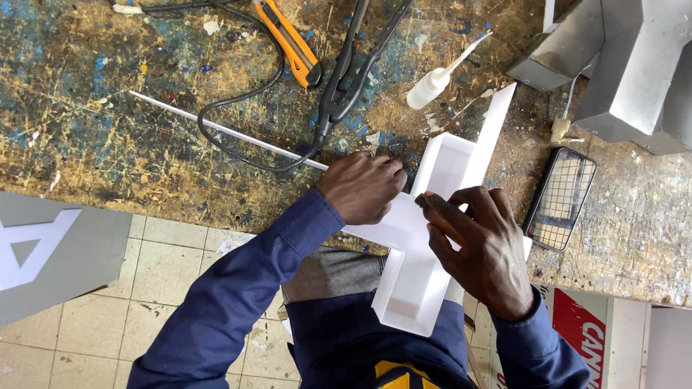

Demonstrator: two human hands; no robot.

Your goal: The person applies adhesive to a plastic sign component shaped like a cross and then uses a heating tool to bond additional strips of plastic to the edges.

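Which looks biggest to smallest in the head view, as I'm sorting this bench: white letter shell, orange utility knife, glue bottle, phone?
1. White letter shell, by far the largest, held by the left hand and right hand.
2. Phone and orange utility knife: similar in length, too close to rank.
3. Glue bottle, smallest.

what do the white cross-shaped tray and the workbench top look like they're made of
White cross-shaped tray: probably thin plastic sheet, matte and smooth, with crisp upright walls. Workbench top: likely wood or board, rough and worn, its brown surface scratched and flecked with blue paint. Both hands, left hand and right hand, rest on the tray.
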